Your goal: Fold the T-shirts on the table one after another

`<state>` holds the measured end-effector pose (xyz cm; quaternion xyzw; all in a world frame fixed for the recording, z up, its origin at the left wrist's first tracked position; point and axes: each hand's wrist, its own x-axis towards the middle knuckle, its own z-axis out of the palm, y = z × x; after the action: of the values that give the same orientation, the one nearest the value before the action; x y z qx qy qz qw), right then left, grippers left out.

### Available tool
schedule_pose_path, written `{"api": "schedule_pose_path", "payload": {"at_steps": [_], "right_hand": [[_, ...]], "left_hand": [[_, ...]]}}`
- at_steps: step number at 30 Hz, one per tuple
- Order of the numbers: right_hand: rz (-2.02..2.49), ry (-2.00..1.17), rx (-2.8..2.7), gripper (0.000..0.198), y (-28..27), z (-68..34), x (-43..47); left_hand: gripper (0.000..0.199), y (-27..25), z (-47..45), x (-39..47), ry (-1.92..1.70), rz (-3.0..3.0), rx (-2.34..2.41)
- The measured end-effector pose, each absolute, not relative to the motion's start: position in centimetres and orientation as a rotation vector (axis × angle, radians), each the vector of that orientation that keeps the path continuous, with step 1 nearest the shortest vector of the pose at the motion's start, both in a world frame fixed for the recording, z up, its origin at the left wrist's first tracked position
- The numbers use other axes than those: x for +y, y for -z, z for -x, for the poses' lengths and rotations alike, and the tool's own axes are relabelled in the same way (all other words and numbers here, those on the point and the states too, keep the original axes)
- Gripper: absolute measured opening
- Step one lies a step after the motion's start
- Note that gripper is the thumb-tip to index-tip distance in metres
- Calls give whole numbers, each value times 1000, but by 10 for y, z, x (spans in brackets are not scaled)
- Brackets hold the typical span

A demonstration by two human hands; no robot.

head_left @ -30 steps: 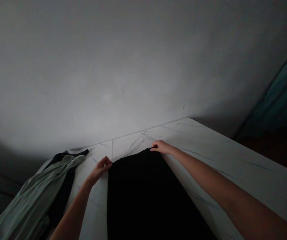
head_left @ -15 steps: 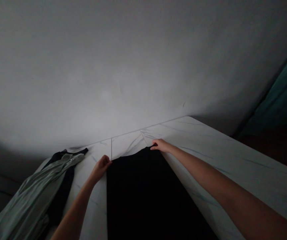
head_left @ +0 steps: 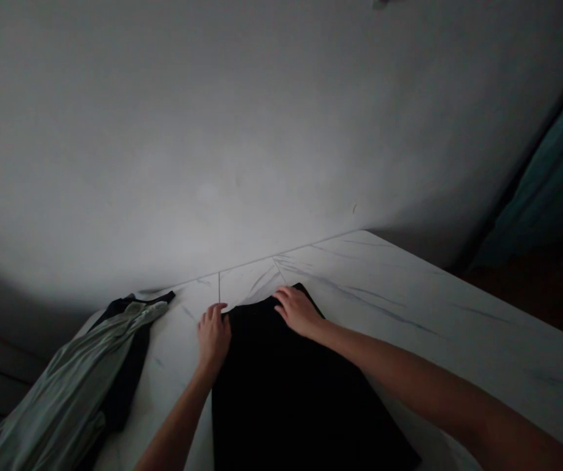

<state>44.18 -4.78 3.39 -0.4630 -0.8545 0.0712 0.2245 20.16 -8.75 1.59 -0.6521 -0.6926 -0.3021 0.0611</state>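
A black garment [head_left: 291, 392] lies spread on the white marble-patterned table [head_left: 389, 281], narrower at its far edge and wider toward me. Its dark surface hides any detail, so I cannot tell its exact kind. My left hand [head_left: 214, 335] rests at its far left corner, fingers slightly apart over the edge. Palm down near the far right corner, my right hand [head_left: 298, 311] touches the cloth with fingers spread. The far right corner of the garment shows just beyond the right hand.
Left of the black garment, a grey-green garment [head_left: 82, 366] lies rumpled over a dark garment [head_left: 131, 379]. A pale wall [head_left: 242, 144] runs along the table's far edge. Teal cloth [head_left: 546, 190] hangs at the right, past the table's edge.
Both hands have let go of their pinch on the garment's far corners and now lie on the cloth. The right hand has shifted slightly left and nearer; the left has moved slightly right.
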Motion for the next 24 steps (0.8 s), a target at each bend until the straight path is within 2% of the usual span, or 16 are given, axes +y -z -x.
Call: {"api": "schedule_pose_path", "payload": {"at_steps": [5,8,17,24], "right_hand": [[613,-531,-2707,60,-25,-436,-132],[365,-661,-2814,61,-23,-448,-135],[670,-482,-2891,68,-13,-462,-58],[859,-352,-2861,59,-9,-467,-12]], "left_hand": [[51,0,-257,-147,739,2531,-1709],[64,5,-259,-164,484,2733,-1578],[63,5,-221,-109,189,2718,-1569],[56,-2,-199,-68,42,2691,-1633]]}}
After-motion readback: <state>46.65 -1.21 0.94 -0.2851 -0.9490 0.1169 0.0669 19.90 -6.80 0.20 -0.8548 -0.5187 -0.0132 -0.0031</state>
